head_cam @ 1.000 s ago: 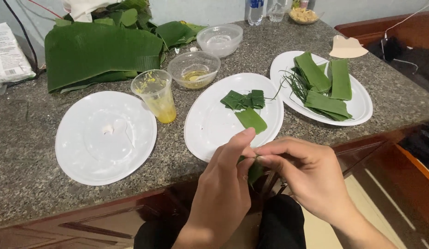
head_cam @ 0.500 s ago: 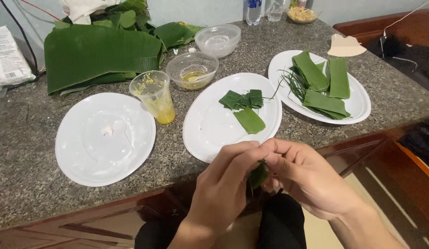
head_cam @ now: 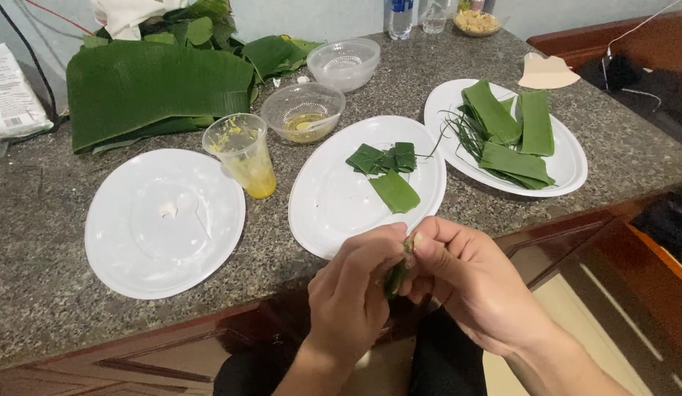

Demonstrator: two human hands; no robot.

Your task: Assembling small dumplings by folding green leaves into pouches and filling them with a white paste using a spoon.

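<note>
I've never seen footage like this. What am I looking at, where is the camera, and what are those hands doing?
There is no machine here: the camera sits on a person's head and looks down at their own two bare hands. The left hand and the right hand meet just below the counter's edge, pinching a small folded green leaf piece between their fingers. On the speckled stone counter lie three white plates: a nearly bare left plate, a middle plate with folded leaf parcels, and a right plate with cut leaf strips. Behind them stand a plastic cup with yellow liquid, two clear bowls and a big banana leaf.
</note>
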